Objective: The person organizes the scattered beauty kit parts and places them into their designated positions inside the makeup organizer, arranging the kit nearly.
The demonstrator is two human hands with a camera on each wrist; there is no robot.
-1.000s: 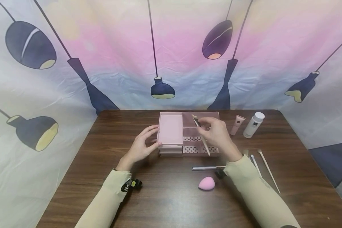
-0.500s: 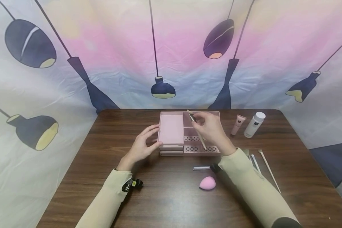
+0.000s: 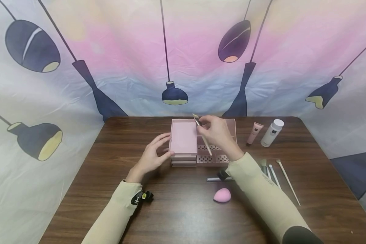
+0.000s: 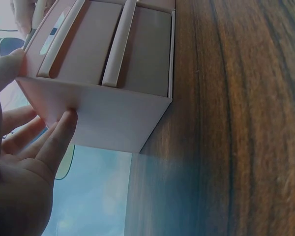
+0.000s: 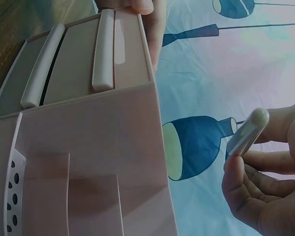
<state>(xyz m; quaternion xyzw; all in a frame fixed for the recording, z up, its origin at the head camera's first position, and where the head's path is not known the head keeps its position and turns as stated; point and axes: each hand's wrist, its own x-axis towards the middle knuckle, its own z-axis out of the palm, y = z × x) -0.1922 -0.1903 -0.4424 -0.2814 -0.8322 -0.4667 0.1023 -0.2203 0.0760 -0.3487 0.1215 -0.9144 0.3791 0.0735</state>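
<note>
My right hand (image 3: 218,132) pinches a makeup brush (image 3: 206,145) by its upper part, over the right side of a pink cosmetics organizer (image 3: 184,137). The brush slants, with its pale bristles up and its handle end pointing toward me. In the right wrist view the rounded handle end (image 5: 258,118) sticks out past the thumb and fingers, clear of the organizer. My left hand (image 3: 150,156) rests against the organizer's left side. In the left wrist view its straight fingers (image 4: 61,135) touch the side wall (image 4: 108,115), with the thumb at the top front edge.
A pink sponge (image 3: 222,195) and a silver-handled brush (image 3: 213,179), partly hidden by the right wrist camera, lie in front. Several brushes (image 3: 288,181) lie at the right. Behind them stand a pink tube (image 3: 255,133) and a white bottle (image 3: 272,134). A printed cloth (image 3: 134,67) hangs behind the table.
My right hand has moved left and slightly away from me with the makeup brush, from the right compartments toward the organizer's middle. The left hand stays at the organizer's side.
</note>
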